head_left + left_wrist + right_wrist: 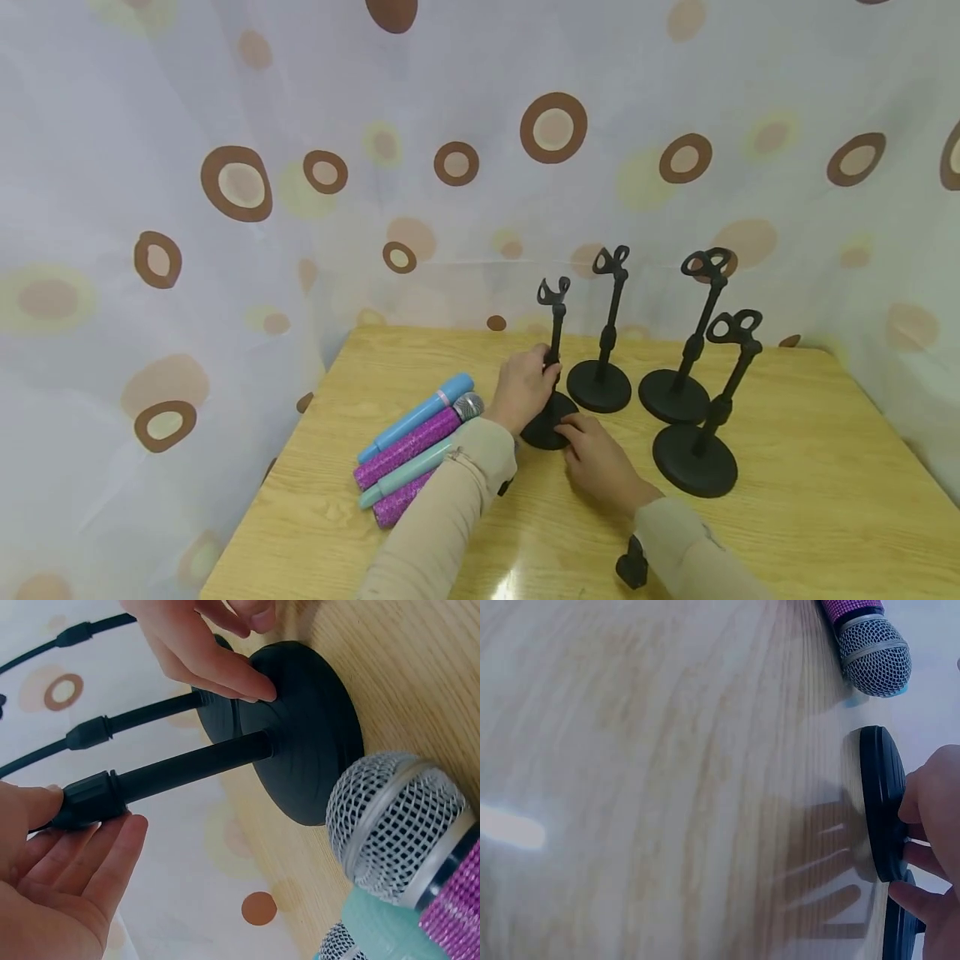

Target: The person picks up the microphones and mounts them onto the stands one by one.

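Observation:
My left hand grips a black desktop microphone stand by the collar on its upright pole. The stand has a round base and a double-ring clip on top. My right hand touches the base's near right side. In the left wrist view, its fairly straight fingers lie over the base's top. The right wrist view shows the same base edge-on, low against the table. Left of the left hand, a purple glitter microphone with a silver mesh head lies near the stand.
Three more black stands stand to the right: one at the back, one behind right and one nearer. A blue microphone, a teal one and another purple one lie on the wooden table. A patterned curtain hangs behind.

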Motion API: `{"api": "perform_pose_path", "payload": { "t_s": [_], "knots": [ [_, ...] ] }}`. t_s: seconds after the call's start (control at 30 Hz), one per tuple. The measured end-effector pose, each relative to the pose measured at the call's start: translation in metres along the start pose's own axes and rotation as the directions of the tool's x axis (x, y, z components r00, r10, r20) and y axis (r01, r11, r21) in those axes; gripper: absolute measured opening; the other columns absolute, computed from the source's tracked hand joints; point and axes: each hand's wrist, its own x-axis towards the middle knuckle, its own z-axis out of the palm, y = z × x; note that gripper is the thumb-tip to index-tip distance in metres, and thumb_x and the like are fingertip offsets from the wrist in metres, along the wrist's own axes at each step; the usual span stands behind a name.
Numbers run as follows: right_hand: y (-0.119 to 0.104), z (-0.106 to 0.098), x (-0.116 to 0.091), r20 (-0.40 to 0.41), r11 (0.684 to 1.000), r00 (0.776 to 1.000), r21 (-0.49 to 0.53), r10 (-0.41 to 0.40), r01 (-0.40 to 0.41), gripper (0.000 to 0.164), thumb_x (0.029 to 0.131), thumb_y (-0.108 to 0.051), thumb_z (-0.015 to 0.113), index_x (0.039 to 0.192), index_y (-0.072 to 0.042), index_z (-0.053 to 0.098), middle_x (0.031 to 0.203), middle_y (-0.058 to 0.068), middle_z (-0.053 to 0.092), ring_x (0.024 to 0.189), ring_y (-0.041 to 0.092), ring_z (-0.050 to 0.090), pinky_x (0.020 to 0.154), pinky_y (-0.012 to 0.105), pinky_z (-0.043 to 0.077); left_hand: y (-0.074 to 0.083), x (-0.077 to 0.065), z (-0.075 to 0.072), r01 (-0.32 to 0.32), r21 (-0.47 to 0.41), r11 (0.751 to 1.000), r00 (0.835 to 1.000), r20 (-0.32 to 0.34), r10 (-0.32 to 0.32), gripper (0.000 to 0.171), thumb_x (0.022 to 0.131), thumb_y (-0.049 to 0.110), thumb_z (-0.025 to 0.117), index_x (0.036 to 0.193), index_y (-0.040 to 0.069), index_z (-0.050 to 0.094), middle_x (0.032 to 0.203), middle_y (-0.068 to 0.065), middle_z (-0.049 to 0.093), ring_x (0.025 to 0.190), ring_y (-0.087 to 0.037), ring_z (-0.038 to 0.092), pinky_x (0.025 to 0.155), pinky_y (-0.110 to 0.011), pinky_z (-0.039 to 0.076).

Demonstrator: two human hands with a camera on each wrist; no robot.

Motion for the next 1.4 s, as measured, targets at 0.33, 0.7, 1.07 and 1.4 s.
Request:
{"api": "perform_pose_path", "payload": {
  "t_s": [0.33,0.7,1.07,1.4],
  "knots": [
    [0.001,0.002,-0.019,-0.021,0.999,0.999,0.022,0.050,-0.050,0.023,0.087,-0.003,0.067,0.110,-0.004,0.071,0.114,0.009,0.063,0.100,0.025,0.059,0.088,0.042,0.055,0.010,-0.012,0.005,-0.002,-0.034,0.999,0.999,0.036,0.003,0.023,0.100,0.027,0.060,0.116,0.010,0.065,0.105,-0.005,0.074,0.092,-0.017,0.072,0.073,-0.023,0.059],
    [-0.010,-0.008,-0.039,-0.060,0.998,0.997,-0.002,0.058,-0.058,0.018,0.086,-0.003,0.069,0.104,-0.001,0.074,0.106,0.008,0.064,0.094,0.023,0.060,0.084,0.039,0.056,0.021,-0.027,0.012,0.011,-0.175,0.984,0.997,0.078,0.003,0.023,0.100,0.023,0.060,0.119,0.012,0.065,0.111,-0.004,0.074,0.102,-0.016,0.072,0.080,-0.024,0.060],
    [-0.017,-0.026,-0.044,0.008,0.976,0.986,0.143,0.166,-0.166,0.020,0.089,-0.003,0.069,0.108,0.000,0.071,0.106,0.010,0.065,0.096,0.025,0.063,0.082,0.042,0.057,0.027,-0.042,0.011,-0.071,-0.107,0.992,0.994,0.072,0.079,0.025,0.100,0.026,0.059,0.120,0.011,0.064,0.108,-0.004,0.074,0.100,-0.014,0.072,0.077,-0.018,0.058],
    [-0.004,-0.017,-0.041,0.076,0.897,0.969,0.365,0.237,-0.248,0.051,0.094,-0.010,0.067,0.138,0.008,0.049,0.138,0.027,0.055,0.128,0.043,0.055,0.104,0.056,0.047,0.035,-0.059,0.010,-0.132,-0.086,0.987,0.989,0.060,0.137,0.027,0.101,0.025,0.059,0.123,0.009,0.063,0.106,-0.004,0.076,0.093,-0.009,0.072,0.068,-0.010,0.054]
  ]
}}
